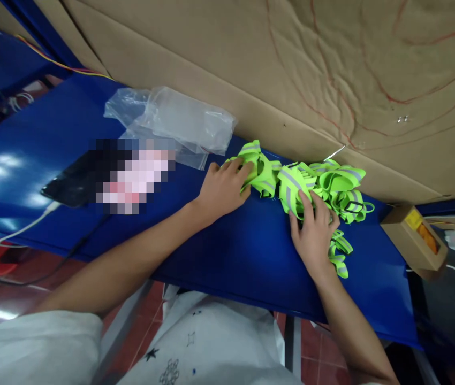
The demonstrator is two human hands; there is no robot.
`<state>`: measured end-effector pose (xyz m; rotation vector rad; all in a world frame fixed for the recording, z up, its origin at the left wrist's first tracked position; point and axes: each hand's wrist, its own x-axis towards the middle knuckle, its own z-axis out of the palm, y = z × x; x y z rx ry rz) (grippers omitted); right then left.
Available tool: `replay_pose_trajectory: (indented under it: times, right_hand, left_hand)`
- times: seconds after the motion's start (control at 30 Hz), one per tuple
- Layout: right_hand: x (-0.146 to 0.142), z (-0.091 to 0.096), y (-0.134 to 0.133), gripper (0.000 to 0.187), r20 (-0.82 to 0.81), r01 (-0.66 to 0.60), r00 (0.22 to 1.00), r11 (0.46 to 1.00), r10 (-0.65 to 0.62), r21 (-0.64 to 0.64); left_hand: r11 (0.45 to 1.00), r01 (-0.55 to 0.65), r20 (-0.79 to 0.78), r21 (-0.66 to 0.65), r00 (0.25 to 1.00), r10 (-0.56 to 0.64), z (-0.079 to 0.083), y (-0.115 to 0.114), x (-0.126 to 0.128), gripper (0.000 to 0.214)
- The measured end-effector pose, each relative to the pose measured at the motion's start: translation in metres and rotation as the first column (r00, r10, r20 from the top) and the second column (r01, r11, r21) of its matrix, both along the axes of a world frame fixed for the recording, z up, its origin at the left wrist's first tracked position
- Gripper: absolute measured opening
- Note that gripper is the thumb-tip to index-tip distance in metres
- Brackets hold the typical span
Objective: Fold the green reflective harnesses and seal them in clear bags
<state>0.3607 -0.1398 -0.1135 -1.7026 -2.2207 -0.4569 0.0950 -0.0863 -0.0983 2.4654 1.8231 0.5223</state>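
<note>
Neon-green reflective straps (340, 179) with grey stripes lie in a tangled pile along the back of the blue table. My left hand (225, 187) bends its fingers over the left end of the straps, the fingertips partly hidden by the fabric. Against a folded bundle of strap (289, 187) in the middle of the pile rests my right hand (313, 230), its fingers spread apart over the near side. A black buckle (354, 207) shows among the straps on the right. Below it, a smaller loop (340, 264) hangs out beside my right wrist.
Clear plastic bags (191, 120) lie at the back left. Nearer stands a dark phone (67, 184) with a white cable, beside a blurred-out patch. A small cardboard box (414, 240) sits at the right end of the blue table (231, 251). Brown cardboard (251, 69) walls the back.
</note>
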Motion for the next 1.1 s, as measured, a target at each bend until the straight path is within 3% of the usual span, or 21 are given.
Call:
replay_pose_trajectory:
  times: [0.13,0.23,0.3,0.37,0.43,0.47,0.53,0.6,0.7,0.77,0.9,0.97,1.0,1.07,1.1]
  right_hand:
    - [0.000,0.003,-0.001,0.051,-0.010,-0.006,1.000,1.000,0.006,-0.022]
    - [-0.002,0.004,-0.004,0.054,-0.031,-0.036,0.999,0.998,0.035,-0.045]
    - [-0.003,0.003,-0.005,0.057,-0.041,-0.053,0.998,0.996,0.051,-0.066]
    - [-0.004,0.001,-0.005,0.060,-0.043,-0.064,0.997,0.995,0.060,-0.082]
    - [-0.004,-0.001,-0.005,0.063,-0.042,-0.077,0.996,0.993,0.073,-0.092]
    - [-0.004,-0.002,-0.005,0.064,-0.046,-0.087,0.995,0.992,0.083,-0.094]
    - [-0.001,-0.004,-0.005,0.070,-0.088,-0.114,0.990,0.992,0.109,-0.061]
    - [0.002,-0.005,-0.009,0.079,-0.178,-0.177,0.966,0.980,0.190,0.088]
    - [0.003,-0.004,-0.018,0.086,-0.214,-0.316,0.885,0.871,0.414,0.377]
    - [0.001,-0.004,-0.025,0.082,-0.142,-0.386,0.867,0.824,0.477,0.414]
    - [-0.003,-0.003,-0.028,0.055,-0.038,-0.343,0.930,0.900,0.366,0.271]
    - [-0.002,-0.001,-0.028,0.045,-0.114,-0.345,0.921,0.917,0.372,0.203]
    - [-0.001,0.002,-0.028,0.041,-0.186,-0.353,0.903,0.915,0.388,0.195]
    - [0.000,0.007,-0.030,0.032,-0.358,-0.338,0.846,0.917,0.395,0.213]
    - [0.001,0.010,-0.032,0.028,-0.457,-0.309,0.810,0.930,0.368,0.200]
  left_hand:
    - [0.992,-0.124,0.167,-0.013,0.978,0.124,-0.001,0.008,-0.006,0.039]
    - [0.982,-0.183,0.443,-0.042,0.878,0.183,-0.003,0.017,-0.012,0.032]
    - [0.987,-0.142,0.707,-0.077,0.690,0.154,-0.002,0.022,-0.014,0.022]
    - [0.992,-0.004,0.920,-0.129,0.374,0.121,0.002,0.025,-0.013,0.022]
    - [0.962,0.194,0.979,-0.190,0.112,0.171,0.007,0.023,-0.009,0.031]
    - [0.927,0.296,0.973,-0.230,0.038,0.230,0.008,0.022,-0.007,0.035]
    - [0.828,0.474,0.935,-0.301,-0.024,0.354,0.009,0.017,-0.003,0.037]
    - [0.726,0.600,0.874,-0.336,-0.089,0.477,0.006,0.012,0.001,0.030]
    - [0.626,0.693,0.789,-0.357,-0.135,0.599,0.001,0.006,0.007,0.017]
    - [0.557,0.766,0.758,-0.319,-0.146,0.636,0.002,0.002,0.013,0.019]
    - [0.454,0.869,0.804,-0.197,-0.122,0.582,0.005,-0.010,0.024,0.037]
    - [0.489,0.830,0.848,-0.270,-0.035,0.528,0.004,-0.016,0.028,0.037]
    - [0.537,0.778,0.871,-0.327,0.028,0.490,0.002,-0.018,0.029,0.040]
    - [0.697,0.601,0.915,-0.390,0.171,0.365,-0.002,-0.020,0.028,0.050]
    - [0.792,0.492,0.930,-0.362,0.242,0.275,-0.004,-0.020,0.027,0.052]
